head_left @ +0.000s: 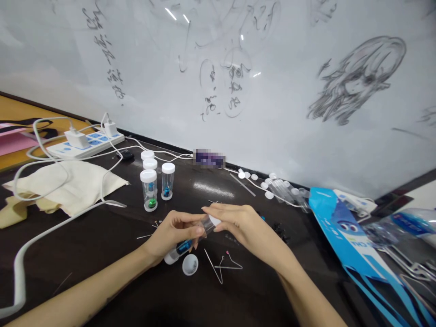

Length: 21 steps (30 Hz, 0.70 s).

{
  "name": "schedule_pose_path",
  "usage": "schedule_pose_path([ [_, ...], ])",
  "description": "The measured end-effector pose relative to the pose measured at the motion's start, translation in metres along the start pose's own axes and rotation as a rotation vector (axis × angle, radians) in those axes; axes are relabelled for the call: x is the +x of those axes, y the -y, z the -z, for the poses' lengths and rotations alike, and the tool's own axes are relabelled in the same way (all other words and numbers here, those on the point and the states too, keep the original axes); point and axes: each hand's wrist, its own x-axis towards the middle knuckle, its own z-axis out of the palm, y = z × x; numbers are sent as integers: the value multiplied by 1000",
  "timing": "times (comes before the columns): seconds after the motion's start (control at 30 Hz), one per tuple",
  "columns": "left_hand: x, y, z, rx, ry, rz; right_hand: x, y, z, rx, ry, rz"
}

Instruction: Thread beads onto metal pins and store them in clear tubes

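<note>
My left hand (173, 232) is closed round a clear plastic tube (206, 225), which lies tilted with its upper end to the right. A shiny blue piece (184, 246) sits inside near the lower end. My right hand (247, 225) has its fingers closed about the white cap (214, 220) at the upper end; how tightly the cap sits I cannot tell. Just below the tube stands a small white cup (190, 265) with tiny bits in it. Bent metal wires (220, 269), one pink-tipped, lie beside the cup.
Several capped tubes (149, 188) stand at the back left. Loose white caps (269, 195) and empty clear tubes (282, 190) lie by the whiteboard (153, 81). A blue bag (335, 236) is on the right. Left are a cream cloth pouch (75, 184), white cables and a power strip (95, 141).
</note>
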Motion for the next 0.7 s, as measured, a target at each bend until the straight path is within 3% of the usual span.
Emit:
schedule_pose_path([
  [0.17,0,2,1,29,-16,5,-3,-3,-4,-90,11,-12],
  [0.33,-2,-3,0,17,-37,-113,2,4,-1,-141,-44,52],
  [0.5,-1,-5,-3,-112,95,-125,6,14,4,-32,-137,40],
  [0.7,-2,8,-3,-304,140,-65,3,11,3,-63,-98,18],
])
